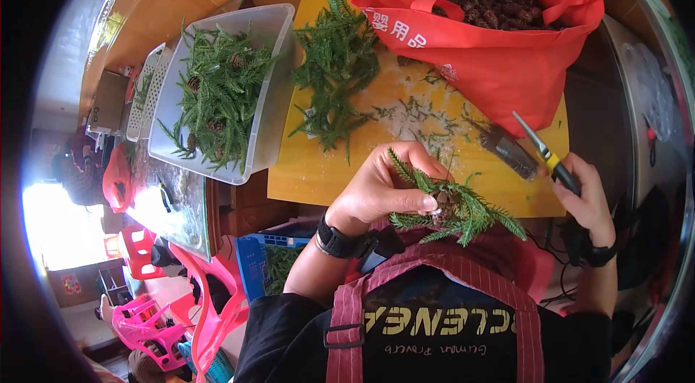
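Observation:
My left hand (394, 187) pinches a green artificial pine sprig (474, 218) between thumb and fingers, in front of my chest. A brown pine cone (444, 203) shows among its needles, partly covered by them and my thumb. My right hand (588, 198) is closed around the yellow-and-black handle of a tool with a slim, pointed grey tip (543, 150); its exact kind is unclear. The tip points up and to the left, apart from the sprig. Just left of the tool, a dark oblong object (509, 153) lies at the table's near right.
Loose sprigs (337, 68) and green clippings lie on the yellow table (304, 180). A clear plastic bin (269, 104) of sprigs with cones stands left. A red bag (521, 64) full of pine cones stands far right. A blue crate (252, 267) and pink chairs are lower left.

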The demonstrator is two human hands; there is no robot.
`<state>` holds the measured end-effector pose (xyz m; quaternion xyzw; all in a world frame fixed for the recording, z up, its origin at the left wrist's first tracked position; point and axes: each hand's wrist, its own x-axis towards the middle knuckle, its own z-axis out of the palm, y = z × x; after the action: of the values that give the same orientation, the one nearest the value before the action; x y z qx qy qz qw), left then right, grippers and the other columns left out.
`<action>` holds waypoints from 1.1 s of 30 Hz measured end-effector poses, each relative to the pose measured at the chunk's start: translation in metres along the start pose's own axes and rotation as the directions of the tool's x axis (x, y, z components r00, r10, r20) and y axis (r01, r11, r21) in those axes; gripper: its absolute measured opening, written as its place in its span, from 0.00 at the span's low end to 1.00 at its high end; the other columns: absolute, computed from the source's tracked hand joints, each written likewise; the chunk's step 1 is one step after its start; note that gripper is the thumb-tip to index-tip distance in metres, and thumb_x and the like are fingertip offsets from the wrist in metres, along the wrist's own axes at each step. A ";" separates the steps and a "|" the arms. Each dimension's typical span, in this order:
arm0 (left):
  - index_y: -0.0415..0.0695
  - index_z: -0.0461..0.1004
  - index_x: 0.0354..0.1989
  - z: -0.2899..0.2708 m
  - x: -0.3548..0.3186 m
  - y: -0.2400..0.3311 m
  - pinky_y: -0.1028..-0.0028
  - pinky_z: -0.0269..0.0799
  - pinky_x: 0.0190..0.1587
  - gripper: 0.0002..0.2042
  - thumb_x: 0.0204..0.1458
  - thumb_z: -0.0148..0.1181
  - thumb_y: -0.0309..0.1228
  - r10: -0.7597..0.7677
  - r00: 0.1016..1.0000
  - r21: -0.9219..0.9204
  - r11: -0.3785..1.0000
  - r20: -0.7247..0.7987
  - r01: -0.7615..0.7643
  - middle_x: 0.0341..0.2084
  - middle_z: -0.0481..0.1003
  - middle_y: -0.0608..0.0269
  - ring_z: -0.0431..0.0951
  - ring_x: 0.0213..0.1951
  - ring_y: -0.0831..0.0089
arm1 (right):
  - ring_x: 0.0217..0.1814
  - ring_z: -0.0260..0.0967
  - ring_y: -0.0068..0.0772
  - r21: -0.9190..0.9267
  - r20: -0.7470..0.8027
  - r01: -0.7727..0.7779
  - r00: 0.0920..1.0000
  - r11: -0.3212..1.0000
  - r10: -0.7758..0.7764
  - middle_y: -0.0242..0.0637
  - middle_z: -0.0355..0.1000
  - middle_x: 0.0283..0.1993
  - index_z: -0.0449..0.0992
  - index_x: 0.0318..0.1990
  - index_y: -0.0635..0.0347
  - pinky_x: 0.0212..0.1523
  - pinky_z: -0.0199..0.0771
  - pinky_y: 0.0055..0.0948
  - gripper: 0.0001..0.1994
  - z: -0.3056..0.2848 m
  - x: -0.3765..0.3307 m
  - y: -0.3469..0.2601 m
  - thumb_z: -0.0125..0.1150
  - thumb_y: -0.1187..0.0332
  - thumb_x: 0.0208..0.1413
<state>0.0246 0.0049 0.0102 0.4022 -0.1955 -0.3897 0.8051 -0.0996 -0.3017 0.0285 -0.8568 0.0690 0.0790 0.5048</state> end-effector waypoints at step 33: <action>0.39 0.67 0.37 0.000 -0.008 -0.001 0.72 0.65 0.47 0.12 0.45 0.62 0.21 0.178 0.973 0.056 0.981 0.150 -0.188 0.38 0.70 0.56 0.69 0.44 0.72 | 0.41 0.71 0.53 -0.181 0.355 0.589 0.786 0.787 -0.506 0.38 0.71 0.26 0.60 0.19 0.58 0.35 0.70 0.35 0.12 -0.006 0.047 -0.083 0.59 0.77 0.26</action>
<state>0.0190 0.0107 0.0093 0.3812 -0.3030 -0.3348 0.8067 -0.0365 -0.2688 0.0920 -0.8811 -0.2714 0.0601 0.3826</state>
